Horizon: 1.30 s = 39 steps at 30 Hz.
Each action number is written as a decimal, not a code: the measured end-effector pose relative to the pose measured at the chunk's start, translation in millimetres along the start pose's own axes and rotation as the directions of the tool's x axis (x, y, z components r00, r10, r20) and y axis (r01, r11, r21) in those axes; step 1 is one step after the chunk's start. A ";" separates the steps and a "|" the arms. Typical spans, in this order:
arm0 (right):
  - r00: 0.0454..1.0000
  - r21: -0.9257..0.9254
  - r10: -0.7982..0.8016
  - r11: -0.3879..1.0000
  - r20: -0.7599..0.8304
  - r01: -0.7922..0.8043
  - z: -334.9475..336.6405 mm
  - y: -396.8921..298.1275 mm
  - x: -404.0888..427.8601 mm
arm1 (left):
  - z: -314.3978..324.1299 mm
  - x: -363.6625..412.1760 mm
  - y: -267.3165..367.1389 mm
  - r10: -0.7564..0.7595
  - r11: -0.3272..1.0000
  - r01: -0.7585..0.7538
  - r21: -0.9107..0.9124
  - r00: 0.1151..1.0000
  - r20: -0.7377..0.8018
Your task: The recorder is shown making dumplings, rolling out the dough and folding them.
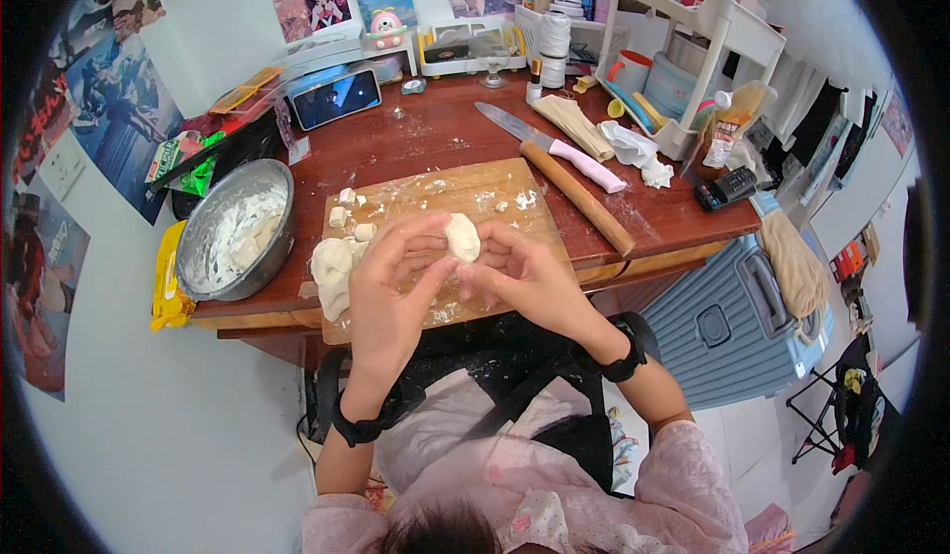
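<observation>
Both my hands hold a small, pale, rounded piece of dough between their fingers, above a wooden cutting board. My left hand grips it from the left, and my right hand from the right. A larger lump of dough lies on the board's left edge, partly behind my left hand. Several small dough pieces sit just above it, among smears of flour. A wooden rolling pin lies to the right, its upper end close to a knife with a pink handle.
At the left of the table, a metal bowl holds flour and dough. A phone leans upright at the back left. A white shelf rack, a bottle and a black remote control stand or lie at the right.
</observation>
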State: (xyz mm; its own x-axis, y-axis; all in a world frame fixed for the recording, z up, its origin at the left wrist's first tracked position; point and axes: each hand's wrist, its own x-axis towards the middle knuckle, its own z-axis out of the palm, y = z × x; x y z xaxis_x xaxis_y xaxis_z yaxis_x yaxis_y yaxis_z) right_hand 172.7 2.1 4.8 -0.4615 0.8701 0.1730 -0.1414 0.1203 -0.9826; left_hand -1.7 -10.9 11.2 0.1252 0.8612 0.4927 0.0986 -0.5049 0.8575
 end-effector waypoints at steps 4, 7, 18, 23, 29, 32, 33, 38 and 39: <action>0.999 -0.030 -0.035 0.999 -0.031 0.034 1.1 -3.3 -1.0 | 3.4 -0.3 3.0 -0.104 0.979 0.092 -0.181 0.993 -0.059; 0.995 -0.017 -0.099 0.995 -0.017 0.099 -3.6 0.0 0.2 | -3.4 1.6 -1.1 -0.188 0.937 0.186 -0.297 0.982 0.024; 0.983 -0.265 -0.172 0.953 -0.071 0.147 -11.7 -9.9 -3.0 | -7.2 1.7 -2.6 -0.281 0.893 0.311 -0.325 0.950 0.136; 0.905 -0.542 -0.423 0.771 -0.045 0.333 -15.1 -17.3 -1.6 | -8.0 1.8 -9.1 -0.247 0.870 0.287 -0.400 0.957 0.150; 0.853 -0.628 -0.520 0.677 -0.039 0.384 -14.4 -16.1 -3.0 | -1.6 0.8 -5.6 -0.248 0.854 0.301 -0.423 0.953 0.176; 0.847 -0.633 -0.530 0.668 -0.037 0.391 -16.3 -13.9 -2.7 | -0.4 0.3 -2.1 -0.232 0.874 0.295 -0.385 0.951 0.203; 0.834 -0.640 -0.551 0.646 -0.014 0.417 -18.0 -12.7 -2.3 | 0.0 -0.4 -0.9 -0.232 0.875 0.295 -0.385 0.951 0.204; 0.856 -0.620 -0.518 0.670 0.003 0.408 -18.5 -12.9 -3.7 | -0.7 -1.8 3.5 -0.247 0.910 0.302 -0.283 0.945 0.213; 0.875 -0.640 -0.483 0.668 0.016 0.381 -19.0 -13.5 -2.7 | -1.2 -1.8 2.6 -0.247 0.911 0.302 -0.283 0.945 0.213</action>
State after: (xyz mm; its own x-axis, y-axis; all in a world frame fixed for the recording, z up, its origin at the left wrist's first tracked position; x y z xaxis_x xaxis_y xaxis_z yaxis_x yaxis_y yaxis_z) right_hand 192.5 7.2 16.4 -0.3499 0.6957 0.6274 0.2901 0.7172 -0.6336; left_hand -2.9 -13.7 12.7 0.3046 0.9262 0.2224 -0.1514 -0.1835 0.9713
